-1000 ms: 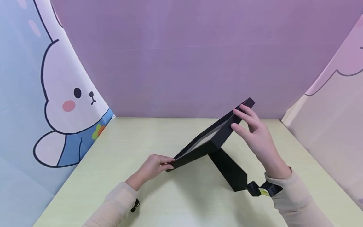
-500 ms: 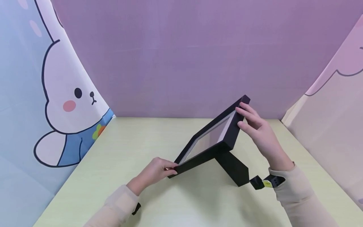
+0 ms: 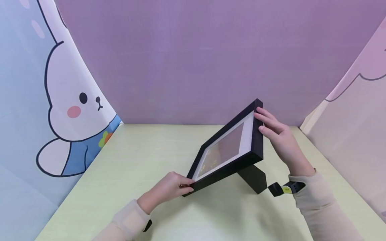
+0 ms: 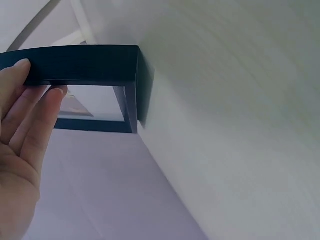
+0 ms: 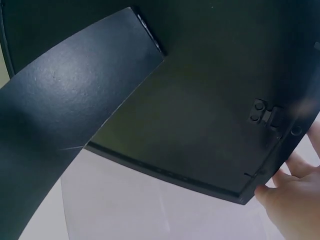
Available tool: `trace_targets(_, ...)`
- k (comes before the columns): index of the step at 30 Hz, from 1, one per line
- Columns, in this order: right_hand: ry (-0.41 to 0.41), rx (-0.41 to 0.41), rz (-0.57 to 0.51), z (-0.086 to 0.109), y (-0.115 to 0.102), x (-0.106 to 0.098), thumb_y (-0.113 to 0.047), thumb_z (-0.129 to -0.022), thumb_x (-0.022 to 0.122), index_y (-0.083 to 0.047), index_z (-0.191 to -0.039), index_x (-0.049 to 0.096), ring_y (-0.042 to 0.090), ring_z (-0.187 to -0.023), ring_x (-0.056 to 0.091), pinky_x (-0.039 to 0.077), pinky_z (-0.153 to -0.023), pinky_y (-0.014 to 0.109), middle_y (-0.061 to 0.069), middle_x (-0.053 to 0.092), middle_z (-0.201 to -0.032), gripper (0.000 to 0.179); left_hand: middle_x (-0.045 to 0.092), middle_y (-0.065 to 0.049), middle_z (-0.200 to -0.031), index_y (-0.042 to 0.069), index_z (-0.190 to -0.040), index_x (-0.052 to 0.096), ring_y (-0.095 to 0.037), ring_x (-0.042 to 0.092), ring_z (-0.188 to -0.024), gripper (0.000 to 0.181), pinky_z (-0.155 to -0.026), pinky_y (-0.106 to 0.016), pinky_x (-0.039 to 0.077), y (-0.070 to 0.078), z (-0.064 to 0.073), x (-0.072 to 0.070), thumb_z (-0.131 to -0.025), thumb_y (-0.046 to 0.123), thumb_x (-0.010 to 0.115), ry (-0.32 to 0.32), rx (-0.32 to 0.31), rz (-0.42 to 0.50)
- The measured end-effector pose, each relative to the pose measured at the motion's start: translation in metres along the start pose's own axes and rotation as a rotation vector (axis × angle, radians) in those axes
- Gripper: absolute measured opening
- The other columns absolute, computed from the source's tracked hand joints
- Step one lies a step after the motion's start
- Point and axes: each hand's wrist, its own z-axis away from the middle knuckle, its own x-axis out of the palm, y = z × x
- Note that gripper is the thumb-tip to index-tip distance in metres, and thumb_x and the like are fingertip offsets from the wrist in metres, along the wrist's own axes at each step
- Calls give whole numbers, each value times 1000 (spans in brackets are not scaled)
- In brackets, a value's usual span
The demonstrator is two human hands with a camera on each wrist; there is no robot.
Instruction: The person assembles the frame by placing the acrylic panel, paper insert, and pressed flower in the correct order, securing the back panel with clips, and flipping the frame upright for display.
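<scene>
A black picture frame with a white mat and a picture behind it is held tilted over the table. At its lower left corner, my left hand pinches the edge between thumb and fingers; the left wrist view shows that grip on the black rim. My right hand holds the upper right side, fingers toward the front and thumb at the back edge. Behind the frame, the easel leg is swung out. The right wrist view shows the dark backing and a small metal hanger.
Under the frame lies a pale green-yellow table. A purple backdrop rises at its far edge, with a rabbit-print panel on the left and a pink and cream panel on the right.
The frame has turned so its front faces me more, showing the mat and picture. Both hands have shifted slightly right with it; the left has lowered a little. Less of the leg shows.
</scene>
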Motion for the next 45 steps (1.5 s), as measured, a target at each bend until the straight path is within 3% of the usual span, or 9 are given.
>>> trace_targets(7, -5, -19, -118, -1, 4, -3, -3, -95, 48, -3, -129, 53, 18, -134, 18, 24, -100, 19, 6, 35, -143, 35, 69, -4, -85, 3, -98, 71, 8, 54, -64, 17, -55, -6, 41, 11, -1, 5, -82, 9, 69, -13, 108, -50)
trace_targets(12, -6, -24, -214, 0, 5, -3, -2, -95, 45, -2, -128, 54, 20, -134, 19, 28, -98, 19, 6, 37, -142, 34, 69, -2, -84, 4, -98, 72, 8, 57, -68, 17, -59, -6, 42, 19, -2, 9, -82, 9, 69, -36, 134, -38)
trace_targets(20, 14, -53, -187, 3, 4, -4, -2, -95, 44, -1, -125, 56, 20, -134, 21, 21, -102, 22, 6, 42, -139, 32, 69, -2, -87, 3, -98, 72, 8, 58, -71, 18, -61, -6, 42, 28, -3, 13, -82, 10, 69, -66, 152, -1)
trace_targets(27, 21, -29, -194, 6, 0, -3, -5, -96, 45, -2, -128, 54, 19, -134, 21, 23, -101, 20, 7, 39, -141, 33, 69, -1, -86, 4, -97, 72, 11, 56, -71, 20, -61, -7, 43, 24, -5, 11, -82, 18, 70, -90, 159, 61)
trace_targets(31, 49, -16, -158, 10, -2, -2, -7, -96, 46, -4, -128, 54, 19, -134, 22, 24, -101, 19, 7, 39, -141, 34, 69, 1, -88, 5, -98, 72, 9, 55, -68, 28, -61, -10, 44, 13, -9, 7, -84, 29, 66, -101, 65, 88)
trace_targets(36, 53, 2, -219, 20, -8, 1, -5, -97, 43, -5, -132, 51, 19, -134, 19, 30, -98, 20, 8, 33, -145, 36, 67, -6, -102, 3, -106, 69, -5, 60, -73, 31, -62, -20, 48, -11, -12, 7, -87, 27, 64, -55, -163, 104)
trace_targets(40, 36, -1, -269, 33, -18, 4, -1, -97, 41, -3, -134, 47, 19, -135, 16, 32, -97, 20, 8, 30, -146, 38, 60, -15, -117, -2, -118, 60, -17, 64, -80, 35, -63, -25, 49, -27, -14, 14, -88, 16, 63, -11, -332, 133)
trace_targets(45, 41, -26, -160, 49, -31, 9, 7, -94, 39, 0, -135, 44, 18, -136, 15, 24, -101, 20, 7, 32, -145, 42, 56, -25, -117, -10, -125, 51, -19, 64, -67, 42, -55, -25, 48, -32, -20, 22, -86, 3, 61, 34, -431, 238)
